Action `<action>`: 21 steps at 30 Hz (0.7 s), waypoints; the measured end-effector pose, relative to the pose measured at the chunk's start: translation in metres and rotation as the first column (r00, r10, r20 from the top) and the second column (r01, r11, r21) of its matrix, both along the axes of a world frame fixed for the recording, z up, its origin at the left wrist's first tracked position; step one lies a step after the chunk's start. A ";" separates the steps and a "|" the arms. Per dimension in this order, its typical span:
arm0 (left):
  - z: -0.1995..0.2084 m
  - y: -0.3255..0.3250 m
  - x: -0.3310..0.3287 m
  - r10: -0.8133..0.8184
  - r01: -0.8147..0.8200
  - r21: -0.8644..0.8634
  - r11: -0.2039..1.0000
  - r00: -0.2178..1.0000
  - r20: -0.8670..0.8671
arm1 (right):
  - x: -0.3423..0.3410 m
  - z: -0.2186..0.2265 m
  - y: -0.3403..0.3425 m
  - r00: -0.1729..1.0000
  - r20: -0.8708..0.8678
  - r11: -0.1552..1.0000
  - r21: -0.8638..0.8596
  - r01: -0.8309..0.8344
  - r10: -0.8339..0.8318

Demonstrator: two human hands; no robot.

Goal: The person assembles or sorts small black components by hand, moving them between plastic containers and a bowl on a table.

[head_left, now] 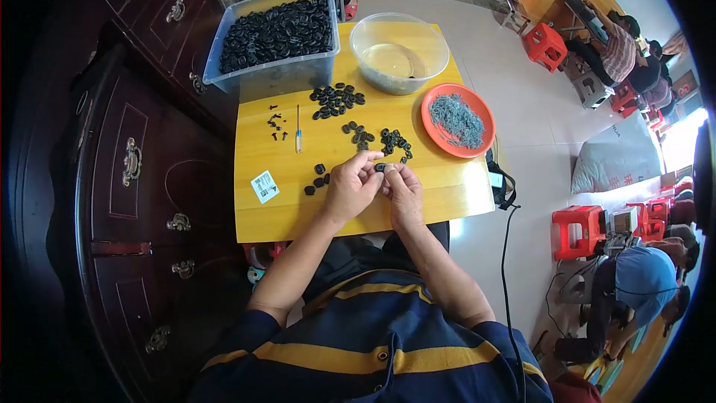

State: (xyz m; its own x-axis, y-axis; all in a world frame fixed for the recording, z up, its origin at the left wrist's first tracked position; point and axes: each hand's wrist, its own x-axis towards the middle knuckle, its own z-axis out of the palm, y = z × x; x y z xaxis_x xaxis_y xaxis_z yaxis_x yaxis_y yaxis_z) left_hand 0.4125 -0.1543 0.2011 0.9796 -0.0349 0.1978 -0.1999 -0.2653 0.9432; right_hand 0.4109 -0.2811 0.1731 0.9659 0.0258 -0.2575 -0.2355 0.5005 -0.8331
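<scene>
Close together over the near middle of the yellow table [280,220], my left hand [353,188] and my right hand [404,192] pinch one small black oval plastic part [380,167] between their fingertips. Beyond them lie a cluster of black ring-shaped parts [394,142] and a few oval parts [358,134]. More black ovals [337,100] are spread farther back. Left of my left hand sit several black pieces [319,169]. A small screwdriver [299,138] with a pale blue handle lies beside some tiny black pieces [276,123].
A clear bin [328,52] heaped with black ovals stands back left, next to a clear round tub [436,67]. A red plate [488,123] of thin metal pieces is at right. A white label [265,186] lies left. Dark drawers [127,164] border the left; people sit at right.
</scene>
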 end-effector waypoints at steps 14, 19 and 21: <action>-0.017 -0.024 0.016 -0.025 -0.061 -0.496 0.866 0.986 -0.165 | 0.014 0.011 0.000 0.999 -0.015 0.993 0.114 0.041 -0.040; -0.012 -0.033 0.019 0.035 -0.105 -0.481 0.870 0.988 -0.151 | 0.021 0.012 -0.002 0.999 -0.025 0.985 0.169 0.047 -0.044; -0.007 -0.036 0.018 0.037 -0.112 -0.498 0.860 0.987 -0.157 | 0.021 0.012 -0.004 0.999 -0.026 0.979 0.200 0.040 -0.035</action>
State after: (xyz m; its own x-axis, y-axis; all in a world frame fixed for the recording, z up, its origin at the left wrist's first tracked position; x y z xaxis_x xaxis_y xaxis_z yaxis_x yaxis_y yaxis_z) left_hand 0.4303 -0.1908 0.1944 0.9937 0.1074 0.0318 -0.0574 0.2445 0.9679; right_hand 0.4314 -0.2848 0.1855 0.9612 0.0428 -0.2726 -0.2309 0.6655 -0.7098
